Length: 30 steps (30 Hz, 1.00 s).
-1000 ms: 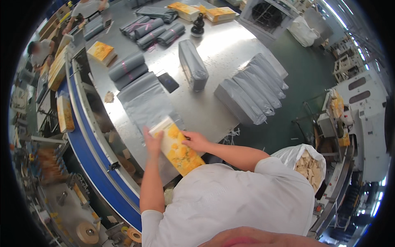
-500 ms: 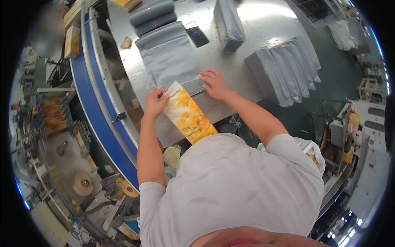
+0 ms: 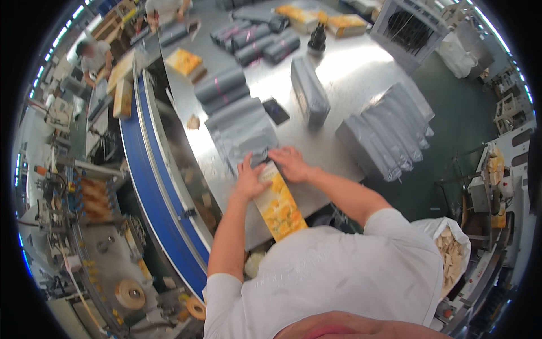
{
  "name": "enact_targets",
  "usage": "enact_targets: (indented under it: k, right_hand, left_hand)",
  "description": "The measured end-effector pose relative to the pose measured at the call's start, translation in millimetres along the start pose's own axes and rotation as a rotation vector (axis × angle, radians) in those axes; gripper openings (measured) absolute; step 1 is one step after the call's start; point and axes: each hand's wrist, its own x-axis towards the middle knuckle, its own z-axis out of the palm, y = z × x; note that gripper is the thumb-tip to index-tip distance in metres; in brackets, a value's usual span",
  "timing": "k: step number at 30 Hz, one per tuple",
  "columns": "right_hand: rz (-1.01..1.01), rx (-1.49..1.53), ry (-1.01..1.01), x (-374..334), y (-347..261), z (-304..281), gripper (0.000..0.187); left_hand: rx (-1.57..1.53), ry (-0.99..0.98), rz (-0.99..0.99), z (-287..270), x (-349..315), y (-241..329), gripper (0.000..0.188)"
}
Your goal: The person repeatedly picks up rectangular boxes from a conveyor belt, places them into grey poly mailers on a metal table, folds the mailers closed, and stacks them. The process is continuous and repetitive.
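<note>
A grey plastic bag (image 3: 240, 127) lies flat on the metal table, its near edge rumpled and lifted. My left hand (image 3: 248, 179) is at that edge, fingers curled on the plastic, with its thumb beside the far end of a yellow flower-printed packet (image 3: 282, 208). My right hand (image 3: 292, 165) grips the same edge from the other side, its fingertips close to the left hand's. Between the hands and my body lies the long packet, its far end right at the bag's edge. Whether that end is inside the bag is hidden by my fingers.
Rolls of grey bags (image 3: 221, 89) lie beyond the bag, with a dark phone (image 3: 276, 111) beside them. Upright grey-wrapped packs (image 3: 389, 133) stand at the right. A blue conveyor (image 3: 161, 214) runs along the left. People work at the far left.
Both hands have come together at the bag's near edge, which is now rumpled and raised. The packet's far end has met that edge. The view has tilted up, showing more of the table.
</note>
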Motion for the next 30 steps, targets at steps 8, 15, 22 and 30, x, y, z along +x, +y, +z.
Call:
enact_targets:
  k: [8, 15, 22, 30]
  right_hand:
    - [-0.246, -0.156, -0.074, -48, -34, -45, 0.067]
    - [0.123, 0.078, 0.291, -32, -19, 12, 0.026]
    - [0.367, -0.029, -0.13, -1, -21, 13, 0.027]
    - [0.352, -0.113, -0.472, -72, -15, 1, 0.028]
  left_hand:
    - [-0.347, 0.556, -0.264, 99, -47, -21, 0.081]
    - [-0.237, 0.27, -0.041, 67, -101, -17, 0.074]
    - [-0.345, 0.447, -0.264, 63, -91, -50, 0.052]
    - [-0.011, -0.09, -0.292, 64, -80, -34, 0.027]
